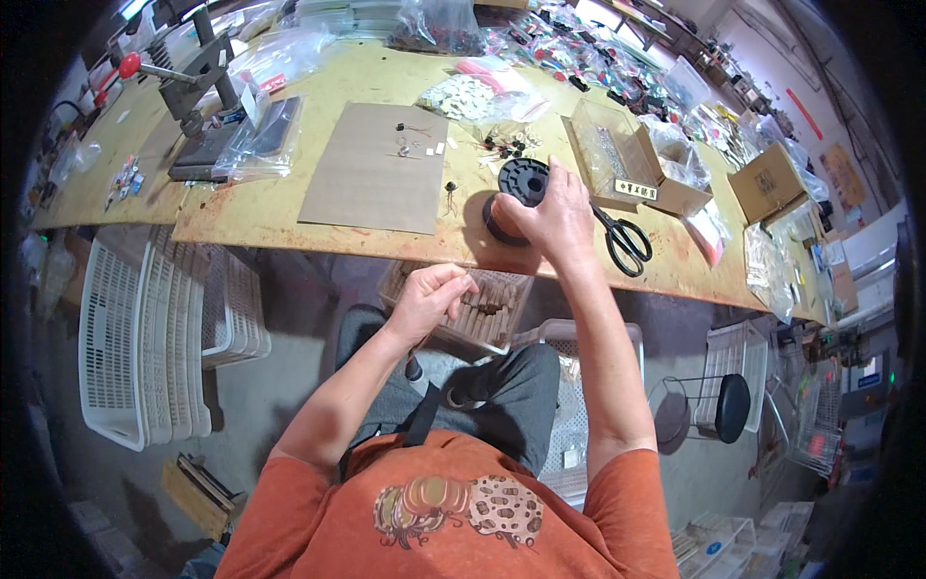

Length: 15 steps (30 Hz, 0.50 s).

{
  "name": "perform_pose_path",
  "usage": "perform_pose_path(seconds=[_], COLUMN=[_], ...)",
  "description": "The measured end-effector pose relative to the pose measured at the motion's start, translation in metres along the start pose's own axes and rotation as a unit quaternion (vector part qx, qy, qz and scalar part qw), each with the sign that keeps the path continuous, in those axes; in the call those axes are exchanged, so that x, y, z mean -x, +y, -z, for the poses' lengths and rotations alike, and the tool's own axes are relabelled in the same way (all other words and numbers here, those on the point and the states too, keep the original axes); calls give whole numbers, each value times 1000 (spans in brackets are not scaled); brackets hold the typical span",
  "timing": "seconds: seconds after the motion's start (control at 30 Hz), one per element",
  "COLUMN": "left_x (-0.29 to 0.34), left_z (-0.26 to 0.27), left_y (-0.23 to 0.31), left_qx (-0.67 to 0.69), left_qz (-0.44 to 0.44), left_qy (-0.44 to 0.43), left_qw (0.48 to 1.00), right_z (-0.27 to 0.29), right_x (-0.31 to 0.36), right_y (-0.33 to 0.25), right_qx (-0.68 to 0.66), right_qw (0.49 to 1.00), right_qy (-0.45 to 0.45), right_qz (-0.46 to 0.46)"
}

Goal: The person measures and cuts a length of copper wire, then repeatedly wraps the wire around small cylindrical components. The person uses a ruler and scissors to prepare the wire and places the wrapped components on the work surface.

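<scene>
My right hand [559, 217] is closed around a black spool [524, 179] wound with reddish-brown wire, which stands near the table's front edge. My left hand [429, 301] hovers just off that edge, thumb and fingers pinched together; whatever is between them is too small to make out. Below it, a white plastic crate [522, 307] holds several tan stick-like pieces. Black-handled scissors [625, 243] lie right of the spool. Left of it is a small black part with wire leads [450, 189], and a brown cardboard sheet [362, 188] carries a few more small parts.
A hand press [198, 96] with a red-knobbed lever stands at the left. A clear-walled box [600, 145] and an open cardboard box [687, 198] sit to the right. Bagged parts cover the table's back. Stacked white crates [121, 338] and a black stool [733, 408] are on the floor.
</scene>
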<state>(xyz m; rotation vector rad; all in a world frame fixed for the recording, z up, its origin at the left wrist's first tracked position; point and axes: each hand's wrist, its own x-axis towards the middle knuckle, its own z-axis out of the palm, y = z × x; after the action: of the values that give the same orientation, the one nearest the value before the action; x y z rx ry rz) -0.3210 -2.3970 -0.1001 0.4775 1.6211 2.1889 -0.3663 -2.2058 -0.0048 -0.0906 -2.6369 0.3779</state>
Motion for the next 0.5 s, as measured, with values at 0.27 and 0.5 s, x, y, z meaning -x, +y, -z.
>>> perform_pose_path(seconds=[0.27, 0.5], left_x=[53, 86], left_z=[6, -11], left_y=[17, 7], left_qx=[17, 16], left_qz=[53, 80], left_qy=[-43, -97], left_qw=[998, 992], right_z=[43, 37], right_x=[-6, 11], right_y=[34, 56], right_qx=[-180, -114], right_qw=[950, 987], right_qy=[-217, -95], right_qz=[133, 54])
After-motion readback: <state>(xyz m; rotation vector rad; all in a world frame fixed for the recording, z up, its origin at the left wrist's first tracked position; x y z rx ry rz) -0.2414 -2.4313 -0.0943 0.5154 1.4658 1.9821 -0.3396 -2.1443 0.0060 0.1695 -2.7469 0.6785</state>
